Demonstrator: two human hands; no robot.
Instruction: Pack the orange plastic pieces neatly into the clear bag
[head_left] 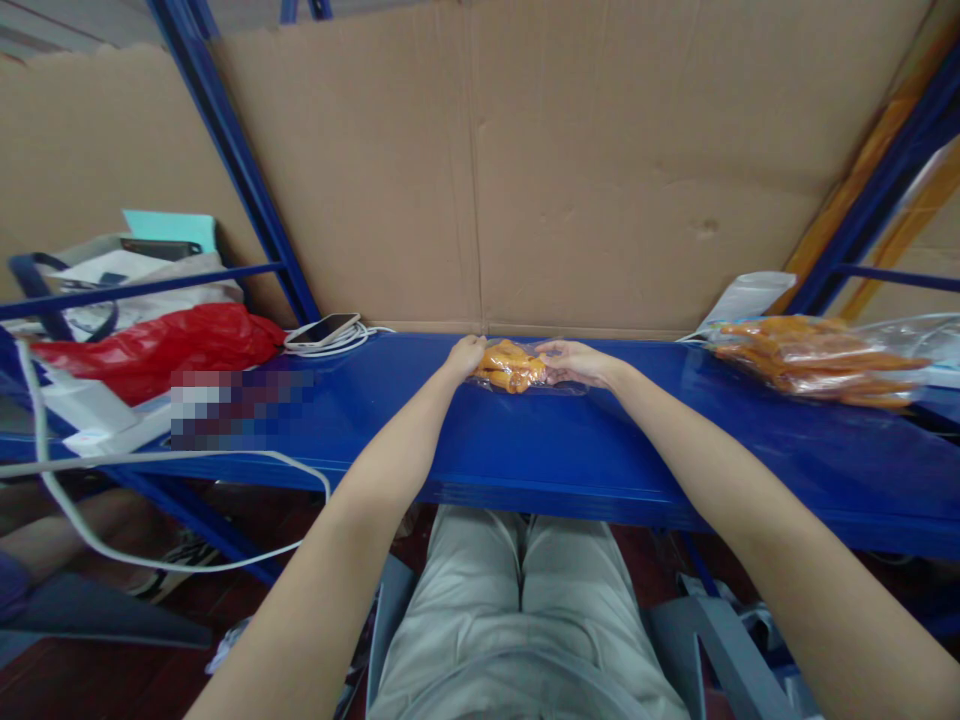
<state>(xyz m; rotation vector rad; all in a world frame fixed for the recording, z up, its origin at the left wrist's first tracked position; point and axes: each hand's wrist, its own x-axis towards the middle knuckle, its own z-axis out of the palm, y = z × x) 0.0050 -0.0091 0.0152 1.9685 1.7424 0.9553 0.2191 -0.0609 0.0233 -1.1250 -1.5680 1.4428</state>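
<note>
A small clear plastic bag of orange pieces [512,367] lies on the blue shelf [570,450] near the cardboard back wall. My left hand [465,355] is closed in a fist-like pinch on the bag's left end. My right hand [574,362] grips the right end, its fingers curled round the plastic. Both arms reach straight forward over my lap.
A larger clear bag of orange pieces [821,362] lies at the right of the shelf, beside a white pouch [746,297]. At the left are a phone [324,329] on white cables, a red plastic bag [161,350] and a tote bag [120,280]. Blue rack posts stand on both sides.
</note>
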